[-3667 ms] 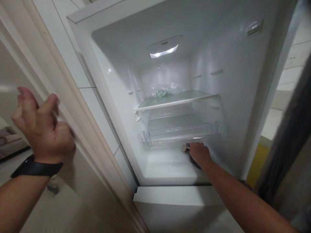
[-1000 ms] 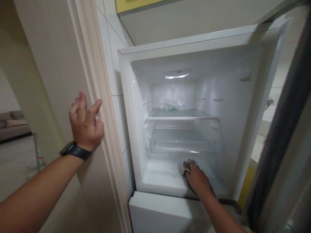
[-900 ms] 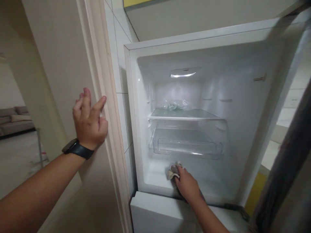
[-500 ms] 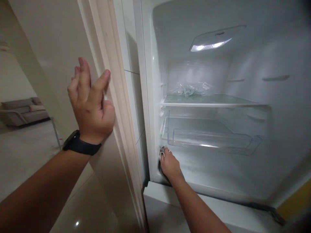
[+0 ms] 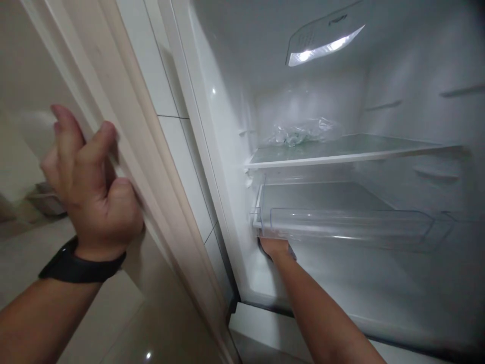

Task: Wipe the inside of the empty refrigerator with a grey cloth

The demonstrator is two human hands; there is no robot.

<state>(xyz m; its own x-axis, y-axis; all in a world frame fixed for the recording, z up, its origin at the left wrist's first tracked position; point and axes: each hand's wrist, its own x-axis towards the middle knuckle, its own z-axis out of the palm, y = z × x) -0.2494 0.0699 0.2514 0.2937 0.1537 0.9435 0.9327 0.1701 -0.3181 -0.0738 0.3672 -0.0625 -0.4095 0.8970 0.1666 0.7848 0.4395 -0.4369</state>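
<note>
My left hand [image 5: 91,187], with a black watch [image 5: 81,265] on its wrist, presses against the beige door frame [image 5: 125,126], its fingers apart and nothing in them. Deep in the open refrigerator [image 5: 212,91], my right hand [image 5: 275,246] reaches low along the left inner wall, beneath the clear plastic drawer [image 5: 341,230]. Its fingers are hidden behind the drawer's lower edge. A greyish bit of cloth [image 5: 292,252] shows beside the hand. Above the drawer is a glass shelf [image 5: 364,146] with a crumpled clear plastic bag [image 5: 303,132] on it.
A lit lamp [image 5: 326,48] is set in the refrigerator's ceiling. White tiles [image 5: 172,146] fill the narrow strip between door frame and refrigerator. Below the compartment juts the white top of a lower front [image 5: 265,318]. Shelf ledges [image 5: 435,176] run along the right inner wall.
My right hand has gone deeper along the left wall, under the drawer, so its fingers no longer show. The view has come closer to the refrigerator. My left hand stays on the door frame.
</note>
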